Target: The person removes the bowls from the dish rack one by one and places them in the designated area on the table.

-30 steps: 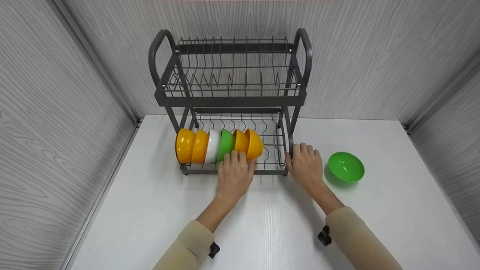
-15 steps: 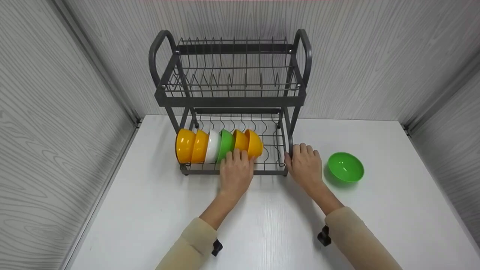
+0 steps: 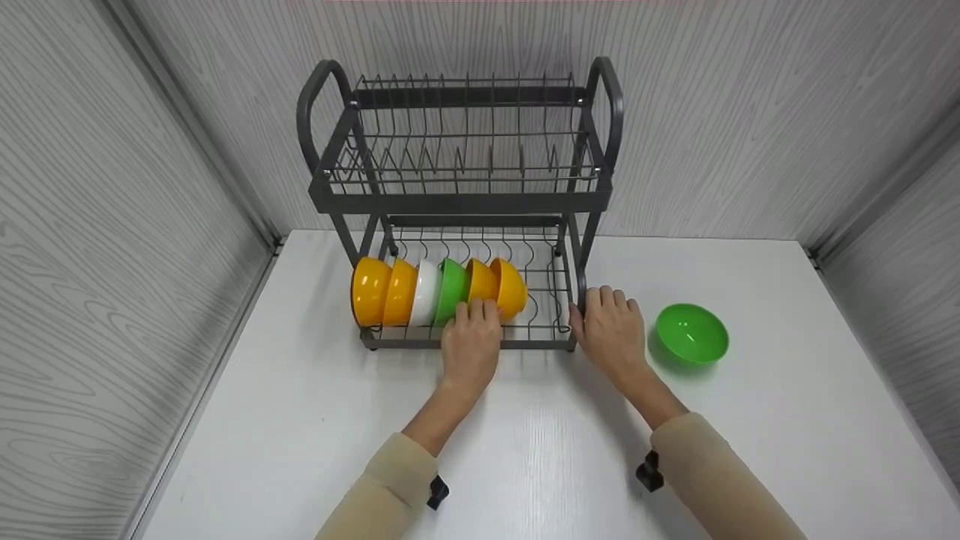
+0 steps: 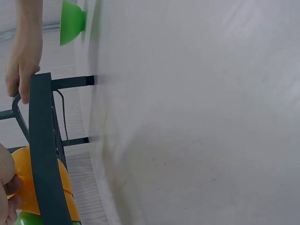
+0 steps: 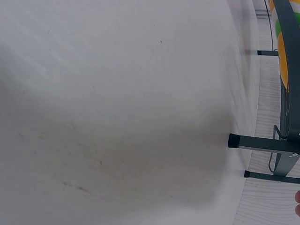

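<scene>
A row of nested bowls lies on edge in the lower tier of a dark two-tier dish rack (image 3: 461, 202). From left to right there are two orange ones, a white bowl (image 3: 425, 292), a green bowl (image 3: 452, 289) and two more orange ones. At the row's right end, my left hand (image 3: 471, 345) grips an orange bowl (image 3: 512, 289) low at its front, thumb to the right. My right hand (image 3: 611, 326) holds the rack's lower right side bar, fingers curled round it in the left wrist view. Only its fingertips (image 5: 297, 204) show in the right wrist view.
A second green bowl (image 3: 691, 334) stands upright on the white table (image 3: 540, 450), right of my right hand. Wood-grain panels (image 3: 750, 112) enclose the back and sides. The rack's upper tier (image 3: 465, 150) has wire dividers and two curved handles.
My left hand has shifted slightly right along the bowls, and its thumb has drawn in toward the fingers. The right hand, the rack and the bowls stay nearly in place.
</scene>
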`<state>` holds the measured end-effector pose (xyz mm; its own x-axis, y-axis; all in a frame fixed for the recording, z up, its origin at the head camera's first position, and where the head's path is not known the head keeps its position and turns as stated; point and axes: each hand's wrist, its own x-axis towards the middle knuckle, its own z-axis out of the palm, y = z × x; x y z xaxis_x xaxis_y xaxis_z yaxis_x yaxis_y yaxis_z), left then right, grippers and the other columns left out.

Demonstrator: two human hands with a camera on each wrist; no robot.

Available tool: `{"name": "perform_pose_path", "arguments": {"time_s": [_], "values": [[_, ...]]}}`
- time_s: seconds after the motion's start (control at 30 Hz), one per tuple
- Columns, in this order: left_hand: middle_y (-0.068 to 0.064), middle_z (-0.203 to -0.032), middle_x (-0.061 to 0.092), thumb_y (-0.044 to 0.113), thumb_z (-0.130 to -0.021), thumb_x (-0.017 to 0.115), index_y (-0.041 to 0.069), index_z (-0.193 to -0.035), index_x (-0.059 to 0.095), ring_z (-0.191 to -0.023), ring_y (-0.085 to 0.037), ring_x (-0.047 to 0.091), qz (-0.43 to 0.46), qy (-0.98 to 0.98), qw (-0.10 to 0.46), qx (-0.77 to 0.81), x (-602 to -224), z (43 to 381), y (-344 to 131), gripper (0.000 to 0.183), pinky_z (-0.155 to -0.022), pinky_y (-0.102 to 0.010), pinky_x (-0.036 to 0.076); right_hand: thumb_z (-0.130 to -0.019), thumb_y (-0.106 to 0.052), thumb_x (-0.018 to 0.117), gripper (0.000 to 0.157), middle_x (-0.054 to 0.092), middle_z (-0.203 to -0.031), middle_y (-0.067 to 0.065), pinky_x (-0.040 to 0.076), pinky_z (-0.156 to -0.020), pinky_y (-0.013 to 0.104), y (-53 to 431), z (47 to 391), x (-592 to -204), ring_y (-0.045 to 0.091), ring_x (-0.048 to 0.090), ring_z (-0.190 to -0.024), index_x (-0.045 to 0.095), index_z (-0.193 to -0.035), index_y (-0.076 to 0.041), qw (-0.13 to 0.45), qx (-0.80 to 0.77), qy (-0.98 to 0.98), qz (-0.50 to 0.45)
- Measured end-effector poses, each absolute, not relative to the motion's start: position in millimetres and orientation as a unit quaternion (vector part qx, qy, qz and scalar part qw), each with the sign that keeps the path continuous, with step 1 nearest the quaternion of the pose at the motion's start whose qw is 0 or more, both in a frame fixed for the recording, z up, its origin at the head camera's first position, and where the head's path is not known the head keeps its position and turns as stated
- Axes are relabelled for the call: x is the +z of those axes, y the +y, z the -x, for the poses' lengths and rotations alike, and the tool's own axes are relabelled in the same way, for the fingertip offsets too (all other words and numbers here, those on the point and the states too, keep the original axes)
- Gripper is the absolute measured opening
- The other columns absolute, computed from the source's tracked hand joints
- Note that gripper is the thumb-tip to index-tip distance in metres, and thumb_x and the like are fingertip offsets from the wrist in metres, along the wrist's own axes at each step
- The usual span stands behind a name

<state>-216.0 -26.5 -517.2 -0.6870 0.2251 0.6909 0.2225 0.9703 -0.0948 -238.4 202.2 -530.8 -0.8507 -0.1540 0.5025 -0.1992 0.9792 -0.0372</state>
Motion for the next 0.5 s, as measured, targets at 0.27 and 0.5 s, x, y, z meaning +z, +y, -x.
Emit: {"name": "perform_pose_path", "arguments": {"time_s": [0.27, 0.5], "values": [[-0.006, -0.083, 0.074, 0.024, -0.1, 0.072, 0.006, -0.096, 0.07, -0.07, -0.019, 0.065, 0.126, -0.913, 0.388, -0.001, -517.4, 216.5, -25.4, 0.019, -0.05, -0.025, 0.052, -0.106, -0.034, 0.055, 0.035, 0.062, -0.085, 0.017, 0.053, -0.073, 0.049, 202.6, 238.0, -530.0, 0.039, 0.063, -0.081, 0.056, -0.095, -0.001, 0.252, 0.05, -0.962, -0.092], [-0.008, -0.085, 0.073, 0.022, -0.1, 0.072, 0.003, -0.098, 0.069, -0.068, -0.019, 0.065, 0.132, -0.914, 0.383, -0.013, -517.1, 216.8, -24.9, 0.02, -0.049, -0.024, 0.053, -0.106, -0.033, 0.055, 0.034, 0.06, -0.082, 0.016, 0.053, -0.07, 0.048, 202.7, 237.5, -530.7, 0.038, 0.062, -0.078, 0.055, -0.093, -0.002, 0.26, 0.041, -0.96, -0.096]]}}
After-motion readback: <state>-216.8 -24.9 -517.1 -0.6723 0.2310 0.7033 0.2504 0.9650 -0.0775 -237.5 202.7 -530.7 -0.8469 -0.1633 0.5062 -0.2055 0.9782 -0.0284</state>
